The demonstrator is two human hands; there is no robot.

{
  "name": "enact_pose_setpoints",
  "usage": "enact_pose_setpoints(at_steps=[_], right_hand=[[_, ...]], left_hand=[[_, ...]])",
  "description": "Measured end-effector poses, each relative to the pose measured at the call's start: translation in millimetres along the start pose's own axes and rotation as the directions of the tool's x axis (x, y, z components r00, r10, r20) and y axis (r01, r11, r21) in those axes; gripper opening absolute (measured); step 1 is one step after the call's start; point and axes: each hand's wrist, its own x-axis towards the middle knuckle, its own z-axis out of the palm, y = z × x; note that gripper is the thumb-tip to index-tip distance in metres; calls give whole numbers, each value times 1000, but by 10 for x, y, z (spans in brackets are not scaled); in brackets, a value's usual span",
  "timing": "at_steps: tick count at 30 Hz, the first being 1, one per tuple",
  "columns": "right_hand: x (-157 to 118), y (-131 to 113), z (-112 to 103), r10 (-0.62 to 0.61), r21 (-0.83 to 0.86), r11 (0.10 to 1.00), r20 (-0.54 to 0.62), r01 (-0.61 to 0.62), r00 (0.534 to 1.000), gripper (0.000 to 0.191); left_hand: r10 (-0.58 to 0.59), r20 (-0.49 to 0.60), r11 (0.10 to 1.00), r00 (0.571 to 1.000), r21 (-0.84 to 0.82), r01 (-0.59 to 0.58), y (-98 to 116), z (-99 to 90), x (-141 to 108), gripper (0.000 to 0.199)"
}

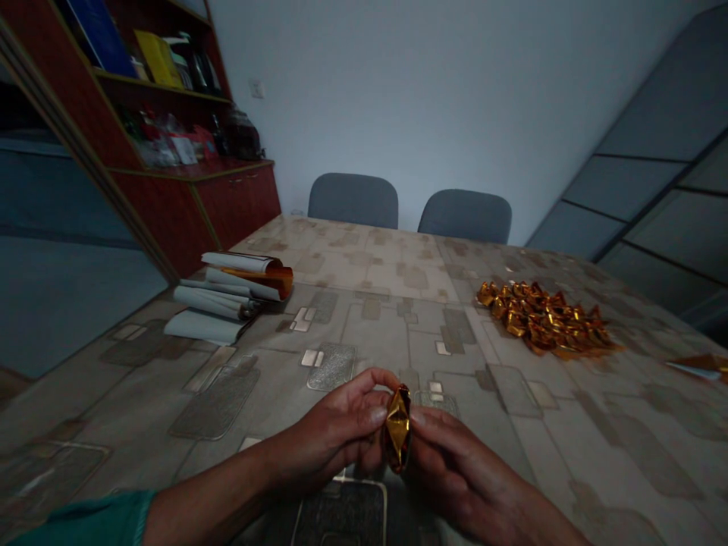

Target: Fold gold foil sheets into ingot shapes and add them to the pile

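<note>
Showing well to the near left of the gold piece [398, 432] is a green sleeve [85, 519]. Far beyond the piece, also leftward, the red cabinet [236, 208] stands with crowded shelves. Between cabinet and piece, the papers [208, 326] lie on the table [369, 277] in a loose, bent stack, pale outside, orange within the curl. Just left of the piece, the left hand [346, 425] grips its side, thumb against it and forefinger arched toward its top. Well beyond the piece, a grey chair [353, 201] stands slightly to its left. The piece itself, shiny and creased, is upright between both hands. Just right of it, the right hand [455, 462] grips the other side with the thumb pressed on. A second chair [466, 216] stands beyond the piece, to its right. Farther right, a pile [546, 315] of gold shapes lies beyond it. Farthest right of the piece lies some foil [702, 365], partly cut off.
</note>
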Motion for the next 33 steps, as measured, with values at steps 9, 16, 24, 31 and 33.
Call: enact_pose_setpoints(at_steps=[9, 16, 24, 31, 33], right_hand=[[2, 83, 6, -39, 121, 991, -110, 52, 993, 39], [-33, 41, 77, 1, 139, 990, -146, 19, 989, 32], [-38, 75, 36, -20, 121, 992, -202, 45, 979, 23], [-6, 83, 55, -15, 159, 986, -158, 40, 987, 25], [14, 92, 56, -20, 145, 989, -144, 41, 989, 28]], left_hand=[[-25, -19, 1000, 1000, 7, 25, 14, -15, 1, 27], [-43, -38, 999, 998, 14, 44, 12, -14, -4, 29], [-59, -65, 997, 996, -49, 56, -17, -14, 6, 34], [-43, -70, 999, 997, -31, 41, -30, -1, 3, 30], [-41, -66, 999, 997, -31, 39, -43, -12, 4, 31]])
